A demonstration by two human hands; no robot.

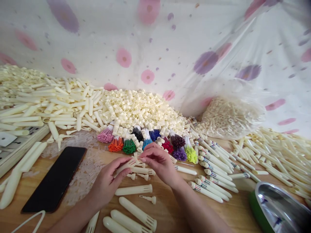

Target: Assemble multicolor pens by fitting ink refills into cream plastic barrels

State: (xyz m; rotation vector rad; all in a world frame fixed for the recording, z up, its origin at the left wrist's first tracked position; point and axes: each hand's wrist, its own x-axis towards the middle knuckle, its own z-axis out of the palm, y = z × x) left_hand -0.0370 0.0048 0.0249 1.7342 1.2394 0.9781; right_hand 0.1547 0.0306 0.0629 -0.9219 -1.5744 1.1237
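My left hand (105,179) is closed around a cream slotted pen part (128,164), held above the table. The fingertips of my right hand (160,163) pinch at the slotted end of that same part. Whether a smaller piece sits between those fingertips is hidden. Below the hands lie loose cream pen barrels (133,190) with slotted ends and a small plunger-like piece (148,199). Just beyond my fingers stand bundles of thin coloured sticks, among them an orange bundle (116,144), a green bundle (129,146) and a lime bundle (191,153).
Behind the bundles rises a heap of short slotted cream pieces (138,105). Multicolour pens (213,181) lie in rows at right, near a green-sided metal container (259,207). A clear bag of small parts (228,118) sits behind. At left lies a black phone (55,178).
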